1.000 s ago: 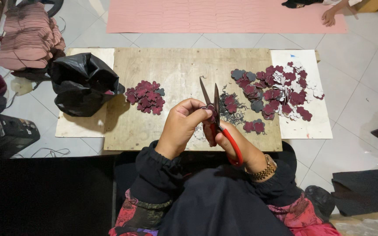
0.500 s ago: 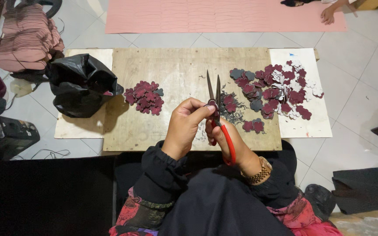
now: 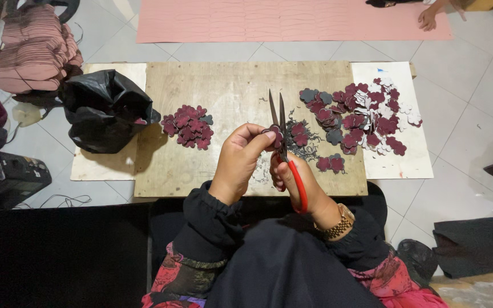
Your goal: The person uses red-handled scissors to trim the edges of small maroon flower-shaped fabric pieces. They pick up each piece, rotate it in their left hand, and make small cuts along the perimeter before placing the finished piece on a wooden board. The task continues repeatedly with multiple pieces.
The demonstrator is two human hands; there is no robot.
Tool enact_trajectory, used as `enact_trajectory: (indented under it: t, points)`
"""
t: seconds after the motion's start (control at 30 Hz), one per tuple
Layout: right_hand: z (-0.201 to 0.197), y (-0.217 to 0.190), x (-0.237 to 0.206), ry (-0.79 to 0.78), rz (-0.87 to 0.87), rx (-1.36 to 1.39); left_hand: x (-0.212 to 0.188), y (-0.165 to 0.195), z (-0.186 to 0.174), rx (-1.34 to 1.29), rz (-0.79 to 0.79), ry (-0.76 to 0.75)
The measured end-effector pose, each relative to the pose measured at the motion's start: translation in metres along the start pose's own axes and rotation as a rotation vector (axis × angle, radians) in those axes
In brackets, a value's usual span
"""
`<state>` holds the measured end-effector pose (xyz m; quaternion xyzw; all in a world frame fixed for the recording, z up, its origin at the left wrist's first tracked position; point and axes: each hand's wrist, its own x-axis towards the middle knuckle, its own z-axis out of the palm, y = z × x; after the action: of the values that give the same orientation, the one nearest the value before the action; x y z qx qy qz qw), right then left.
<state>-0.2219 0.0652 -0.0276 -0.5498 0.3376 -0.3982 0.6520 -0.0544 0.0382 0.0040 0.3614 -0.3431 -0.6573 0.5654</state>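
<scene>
The left hand [image 3: 238, 162] pinches a small dark red flower piece [image 3: 273, 134] at its edge, right at the scissors [image 3: 283, 140] gripped in the right hand [image 3: 292, 179]. The piece looks thin, light and bendy, so hold it near the cut. The worktop [image 3: 223, 91] has bare room between the piles.

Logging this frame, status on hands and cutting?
Left hand pinching maroon piece. Right hand on scissors, blades apart. Nothing in the way.
</scene>
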Motion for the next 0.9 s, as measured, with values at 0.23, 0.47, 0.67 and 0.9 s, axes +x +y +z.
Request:
enact_trajectory:
  t: [0.23,0.47,0.67,0.9]
  points:
    - [-0.001,0.002,0.000,0.009,0.027,-0.009,0.004,-0.004,-0.008,-0.032,0.013,0.004]
    - [-0.004,0.008,-0.001,0.001,0.037,0.000,0.005,-0.002,-0.012,-0.033,0.015,0.011]
    - [-0.009,0.012,0.001,0.010,0.082,-0.014,0.003,0.007,-0.013,0.036,-0.053,0.038]
    - [-0.008,0.013,0.000,-0.009,0.092,0.039,0.000,0.015,-0.016,0.032,-0.088,0.058]
